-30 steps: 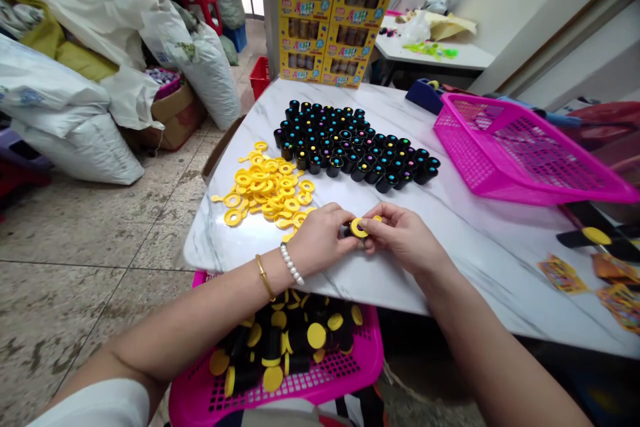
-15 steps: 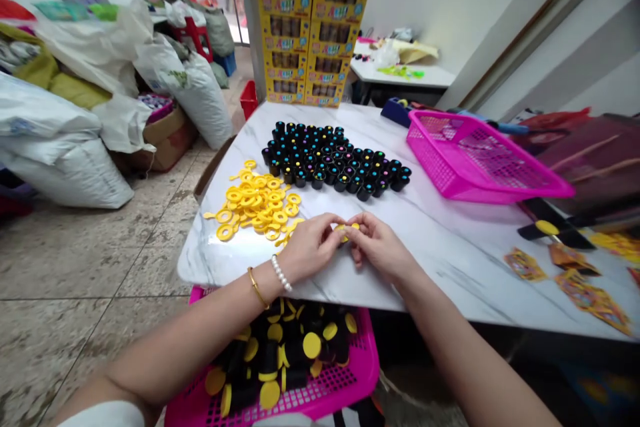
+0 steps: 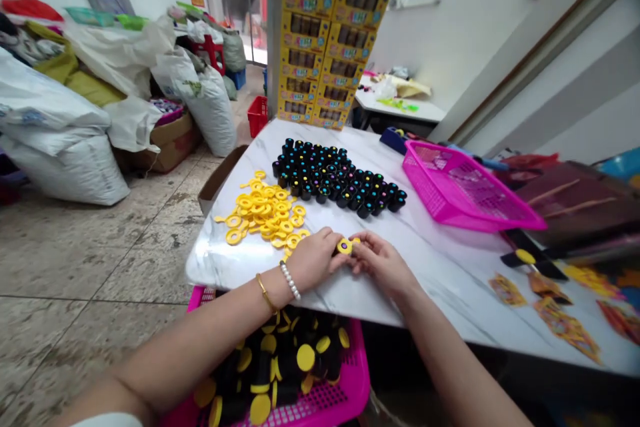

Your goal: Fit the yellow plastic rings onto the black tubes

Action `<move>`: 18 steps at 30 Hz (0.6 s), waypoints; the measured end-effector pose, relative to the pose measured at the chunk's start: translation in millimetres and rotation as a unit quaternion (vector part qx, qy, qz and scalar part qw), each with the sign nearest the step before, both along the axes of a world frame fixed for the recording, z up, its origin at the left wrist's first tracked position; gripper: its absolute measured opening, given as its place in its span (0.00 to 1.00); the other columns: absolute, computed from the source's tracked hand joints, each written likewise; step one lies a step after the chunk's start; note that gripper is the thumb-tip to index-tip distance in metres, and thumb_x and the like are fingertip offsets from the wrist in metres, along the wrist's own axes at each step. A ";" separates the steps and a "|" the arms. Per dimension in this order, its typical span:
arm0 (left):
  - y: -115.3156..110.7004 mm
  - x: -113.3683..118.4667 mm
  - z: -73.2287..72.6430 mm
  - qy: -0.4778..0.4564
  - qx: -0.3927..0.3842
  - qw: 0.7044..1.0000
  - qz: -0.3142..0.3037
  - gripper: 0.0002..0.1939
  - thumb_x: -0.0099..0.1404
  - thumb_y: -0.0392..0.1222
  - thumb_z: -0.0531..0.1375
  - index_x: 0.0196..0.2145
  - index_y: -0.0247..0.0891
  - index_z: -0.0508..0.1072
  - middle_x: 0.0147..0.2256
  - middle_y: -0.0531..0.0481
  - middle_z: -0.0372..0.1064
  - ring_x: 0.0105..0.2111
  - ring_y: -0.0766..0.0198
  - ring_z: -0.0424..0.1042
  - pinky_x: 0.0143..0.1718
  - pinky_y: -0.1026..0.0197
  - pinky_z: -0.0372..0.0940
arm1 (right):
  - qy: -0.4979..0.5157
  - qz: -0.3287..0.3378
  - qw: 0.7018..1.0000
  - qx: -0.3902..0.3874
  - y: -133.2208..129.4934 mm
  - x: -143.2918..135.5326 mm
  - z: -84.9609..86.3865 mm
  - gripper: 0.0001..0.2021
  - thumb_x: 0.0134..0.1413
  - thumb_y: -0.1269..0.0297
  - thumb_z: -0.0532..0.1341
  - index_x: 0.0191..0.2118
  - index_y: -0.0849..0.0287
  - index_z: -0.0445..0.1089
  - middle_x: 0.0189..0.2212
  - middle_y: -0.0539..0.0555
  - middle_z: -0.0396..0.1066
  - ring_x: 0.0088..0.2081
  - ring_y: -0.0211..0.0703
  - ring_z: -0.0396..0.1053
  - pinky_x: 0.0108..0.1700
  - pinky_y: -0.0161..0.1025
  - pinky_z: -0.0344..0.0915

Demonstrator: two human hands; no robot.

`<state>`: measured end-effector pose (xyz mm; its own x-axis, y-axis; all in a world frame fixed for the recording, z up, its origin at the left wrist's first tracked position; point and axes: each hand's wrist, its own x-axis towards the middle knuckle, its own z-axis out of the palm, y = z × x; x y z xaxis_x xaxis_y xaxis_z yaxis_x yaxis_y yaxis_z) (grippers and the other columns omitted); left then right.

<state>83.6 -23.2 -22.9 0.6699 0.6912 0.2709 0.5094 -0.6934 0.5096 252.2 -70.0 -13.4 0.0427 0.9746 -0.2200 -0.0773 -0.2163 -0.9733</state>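
Observation:
Between my two hands, over the near part of the table, is a yellow ring with a tab (image 3: 345, 246); a dark piece with a purple dot shows in its centre. My left hand (image 3: 316, 258), wearing bracelets at the wrist, is closed on the ring's left side. My right hand (image 3: 381, 263) pinches its right end near the tab. Fingers hide whatever is under the ring. Left of my hands lies a heap of yellow rings (image 3: 265, 209) with tabs. Beyond stand many short black cylinders (image 3: 345, 180) with coloured dots on top.
A pink basket (image 3: 470, 213) stands at the table's right. Below the near edge, another pink basket (image 3: 361, 373) holds black cylinders with yellow ends. Yellow boxes (image 3: 320, 47) are stacked at the back. Small packets (image 3: 565, 327) lie far right; white sacks (image 3: 65, 147) stand left.
The view has shifted slightly. The yellow ring between my fingers now faces upward more openly, showing its purple-dotted centre, where fingers covered most of it before.

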 end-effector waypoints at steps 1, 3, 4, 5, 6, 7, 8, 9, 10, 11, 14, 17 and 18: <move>1.6 -0.7 -0.9 -0.005 -0.002 1.000 -0.005 0.13 0.66 0.49 0.54 0.41 0.37 0.69 0.37 0.49 0.65 0.36 0.62 0.68 0.37 0.62 0.64 | 0.015 -0.002 1.000 0.003 0.1 3.6 -0.2 0.16 0.46 0.56 0.67 0.36 0.60 0.67 0.25 0.49 0.70 0.23 0.32 0.67 0.24 0.30 0.64; 3.9 -2.3 -1.9 -0.006 -0.002 1.000 -0.009 0.14 0.65 0.50 0.56 0.41 0.37 0.69 0.36 0.49 0.66 0.35 0.61 0.68 0.37 0.62 0.64 | 0.036 0.001 0.999 -0.002 3.2 10.3 0.9 0.15 0.46 0.55 0.67 0.34 0.61 0.69 0.25 0.49 0.69 0.24 0.32 0.66 0.23 0.28 0.62; 4.3 -3.1 -1.9 -0.004 -0.002 1.000 -0.009 0.14 0.65 0.50 0.56 0.41 0.37 0.70 0.36 0.49 0.67 0.35 0.61 0.68 0.36 0.61 0.63 | 0.038 0.009 0.999 -0.012 6.1 12.2 2.2 0.15 0.45 0.56 0.67 0.33 0.62 0.69 0.24 0.49 0.68 0.23 0.31 0.65 0.21 0.27 0.60; 4.3 -3.8 -1.8 -0.002 -0.003 1.000 -0.007 0.14 0.64 0.50 0.57 0.41 0.37 0.70 0.36 0.49 0.67 0.34 0.61 0.68 0.36 0.61 0.63 | 0.036 0.021 0.999 -0.027 10.0 12.7 3.7 0.14 0.44 0.57 0.68 0.32 0.62 0.69 0.22 0.48 0.67 0.21 0.30 0.63 0.19 0.27 0.58; 4.1 -4.3 -1.4 0.002 -0.005 1.000 -0.005 0.14 0.64 0.50 0.57 0.41 0.37 0.70 0.36 0.49 0.67 0.34 0.61 0.68 0.35 0.61 0.63 | 0.031 0.039 0.998 -0.045 14.6 12.0 5.3 0.14 0.43 0.58 0.69 0.31 0.62 0.68 0.20 0.47 0.66 0.19 0.30 0.61 0.18 0.26 0.56; 3.9 -4.5 -0.9 0.005 -0.008 1.000 -0.004 0.14 0.64 0.50 0.57 0.41 0.37 0.70 0.36 0.49 0.67 0.34 0.61 0.68 0.35 0.61 0.63 | 0.023 0.060 0.996 -0.063 19.6 10.4 6.8 0.14 0.41 0.60 0.70 0.30 0.61 0.67 0.19 0.46 0.65 0.18 0.29 0.60 0.16 0.26 0.55; 3.8 -4.4 -0.2 0.008 -0.011 1.000 -0.005 0.14 0.64 0.50 0.57 0.41 0.37 0.71 0.35 0.49 0.68 0.34 0.60 0.68 0.35 0.61 0.62 | 0.014 0.081 0.994 -0.077 24.3 8.1 8.1 0.15 0.40 0.62 0.71 0.30 0.60 0.65 0.18 0.45 0.64 0.16 0.29 0.58 0.15 0.27 0.54; 4.0 -4.2 0.7 0.011 -0.014 1.000 -0.006 0.14 0.64 0.50 0.58 0.40 0.37 0.71 0.35 0.49 0.68 0.34 0.60 0.68 0.35 0.61 0.62 | 0.002 0.100 0.991 -0.085 28.3 5.7 9.2 0.16 0.40 0.62 0.71 0.29 0.59 0.63 0.17 0.44 0.64 0.16 0.29 0.57 0.15 0.27 0.54; 4.5 -4.0 1.6 0.010 -0.017 1.000 -0.007 0.14 0.63 0.50 0.58 0.40 0.36 0.71 0.35 0.48 0.68 0.34 0.60 0.68 0.35 0.61 0.62 | -0.013 0.116 0.989 -0.087 30.7 3.3 10.0 0.17 0.40 0.62 0.71 0.29 0.58 0.61 0.16 0.43 0.63 0.15 0.30 0.57 0.15 0.28 0.55; 5.3 -3.9 2.5 0.008 -0.021 1.000 -0.008 0.15 0.63 0.50 0.58 0.39 0.36 0.72 0.35 0.48 0.68 0.34 0.60 0.69 0.35 0.61 0.61 | -0.030 0.127 0.988 -0.083 31.2 1.2 10.4 0.17 0.41 0.61 0.70 0.29 0.57 0.59 0.16 0.42 0.62 0.15 0.30 0.57 0.15 0.28 0.56; 10.4 -4.3 4.9 -0.008 -0.042 0.999 -0.014 0.15 0.62 0.51 0.59 0.37 0.35 0.73 0.33 0.47 0.70 0.33 0.61 0.69 0.34 0.62 0.60 | -0.093 0.105 0.990 -0.017 19.8 -2.6 8.6 0.14 0.48 0.58 0.65 0.32 0.56 0.59 0.20 0.43 0.63 0.17 0.31 0.60 0.18 0.31 0.62; 16.1 -4.9 7.6 -0.026 -0.074 0.996 -0.028 0.16 0.62 0.51 0.58 0.31 0.35 0.75 0.28 0.48 0.71 0.29 0.62 0.68 0.30 0.64 0.57 | -0.188 0.072 0.971 0.131 -0.6 -2.4 1.5 0.15 0.55 0.60 0.60 0.47 0.55 0.62 0.39 0.55 0.69 0.28 0.37 0.69 0.27 0.36 0.69; 16.2 -5.2 8.9 -0.032 -0.088 0.995 -0.029 0.17 0.63 0.52 0.58 0.29 0.34 0.75 0.27 0.48 0.71 0.28 0.63 0.68 0.28 0.64 0.56 | -0.237 0.075 0.951 0.185 -7.1 -2.3 -1.1 0.18 0.55 0.61 0.60 0.51 0.54 0.61 0.47 0.59 0.66 0.34 0.40 0.70 0.29 0.37 0.70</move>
<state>78.4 -7.0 -14.1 0.6948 0.6929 0.1924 0.4337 -0.6172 0.6564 249.9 -77.1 -14.5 -0.0945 0.9844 0.1481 0.3930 0.1736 -0.9030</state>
